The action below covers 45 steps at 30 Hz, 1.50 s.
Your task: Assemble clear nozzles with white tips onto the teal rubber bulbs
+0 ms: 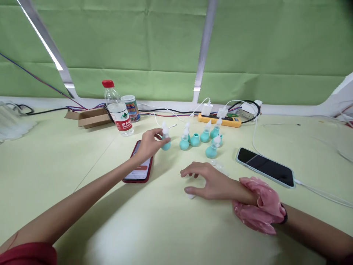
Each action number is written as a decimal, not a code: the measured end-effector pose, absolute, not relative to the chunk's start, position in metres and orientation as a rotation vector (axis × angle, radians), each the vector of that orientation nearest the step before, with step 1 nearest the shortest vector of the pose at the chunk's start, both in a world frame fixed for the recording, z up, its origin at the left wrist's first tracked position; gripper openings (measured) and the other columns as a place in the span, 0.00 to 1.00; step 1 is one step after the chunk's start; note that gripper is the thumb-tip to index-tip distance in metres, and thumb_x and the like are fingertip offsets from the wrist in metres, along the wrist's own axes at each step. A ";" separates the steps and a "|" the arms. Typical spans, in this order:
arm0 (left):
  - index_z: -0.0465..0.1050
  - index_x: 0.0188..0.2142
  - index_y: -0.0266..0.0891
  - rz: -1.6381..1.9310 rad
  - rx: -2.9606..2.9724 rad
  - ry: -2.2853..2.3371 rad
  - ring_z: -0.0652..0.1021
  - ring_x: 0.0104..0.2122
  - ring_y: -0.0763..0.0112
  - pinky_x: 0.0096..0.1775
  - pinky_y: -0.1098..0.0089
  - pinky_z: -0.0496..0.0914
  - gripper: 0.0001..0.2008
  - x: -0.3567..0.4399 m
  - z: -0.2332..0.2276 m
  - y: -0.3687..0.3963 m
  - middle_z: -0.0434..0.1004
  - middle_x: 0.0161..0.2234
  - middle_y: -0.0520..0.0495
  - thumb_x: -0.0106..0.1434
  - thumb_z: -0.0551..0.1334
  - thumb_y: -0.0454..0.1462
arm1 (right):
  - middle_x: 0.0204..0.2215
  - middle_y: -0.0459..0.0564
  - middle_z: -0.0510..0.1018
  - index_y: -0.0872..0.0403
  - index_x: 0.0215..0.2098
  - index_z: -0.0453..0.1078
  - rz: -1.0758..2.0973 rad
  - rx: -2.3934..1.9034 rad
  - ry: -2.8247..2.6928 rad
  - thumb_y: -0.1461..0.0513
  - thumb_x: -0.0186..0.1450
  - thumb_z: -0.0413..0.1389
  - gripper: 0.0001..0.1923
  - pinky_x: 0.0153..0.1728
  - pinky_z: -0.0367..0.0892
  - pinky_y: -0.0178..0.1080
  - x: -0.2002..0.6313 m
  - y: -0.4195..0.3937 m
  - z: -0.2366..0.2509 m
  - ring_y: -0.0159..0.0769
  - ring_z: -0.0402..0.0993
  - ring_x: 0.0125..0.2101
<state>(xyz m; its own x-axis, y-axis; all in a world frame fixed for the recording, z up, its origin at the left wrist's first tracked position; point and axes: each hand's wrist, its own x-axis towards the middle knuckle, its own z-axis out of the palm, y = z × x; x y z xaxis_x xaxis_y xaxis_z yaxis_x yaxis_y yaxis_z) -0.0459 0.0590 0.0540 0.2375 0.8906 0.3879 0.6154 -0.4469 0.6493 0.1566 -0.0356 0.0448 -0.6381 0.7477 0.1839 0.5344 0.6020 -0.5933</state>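
My left hand (151, 144) pinches a teal bulb aspirator (166, 145) with a whitish translucent nozzle, upright at the table surface. Just right of it stand several similar aspirators, among them one (184, 143) with its nozzle on and a teal bulb (195, 140) with an open top. Another aspirator (211, 151) leans to the right at the near side of the group. My right hand (205, 180) hovers low over the table, fingers apart and holding nothing. A small white piece (191, 196) shows below its thumb, mostly hidden. Behind that hand lie clear translucent pieces (220, 166).
A red-cased phone (142, 174) lies under my left forearm; another phone (266, 167), on a charging cable, lies at right. Behind stand a water bottle (119, 114), a can (132, 108), an open cardboard box (94, 117) and a yellow power strip (233, 122) with cables.
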 end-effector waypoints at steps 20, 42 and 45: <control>0.65 0.44 0.37 0.970 2.287 1.490 0.73 0.23 0.72 0.31 0.71 0.67 0.20 -0.034 0.032 0.079 0.74 0.31 0.48 0.50 0.59 0.37 | 0.31 0.51 0.71 0.57 0.36 0.66 0.333 -0.770 -2.872 0.69 0.61 0.45 0.10 0.33 0.63 0.35 0.154 -0.039 0.030 0.33 0.66 0.33; 0.66 0.40 0.36 1.021 2.291 1.114 0.72 0.24 0.77 0.25 0.77 0.69 0.11 0.012 -0.003 -0.020 0.72 0.28 0.50 0.56 0.55 0.32 | 0.22 0.49 0.73 0.57 0.20 0.65 1.044 -1.197 -1.461 0.54 0.52 0.57 0.14 0.30 0.70 0.41 0.169 -0.022 0.013 0.34 0.71 0.24; 0.68 0.40 0.36 1.011 2.392 1.164 0.72 0.29 0.73 0.30 0.73 0.70 0.12 0.002 -0.002 -0.011 0.73 0.33 0.47 0.54 0.54 0.29 | 0.32 0.54 0.74 0.57 0.26 0.68 0.637 -1.207 -1.823 0.56 0.56 0.53 0.11 0.36 0.67 0.44 0.185 -0.027 0.016 0.39 0.71 0.33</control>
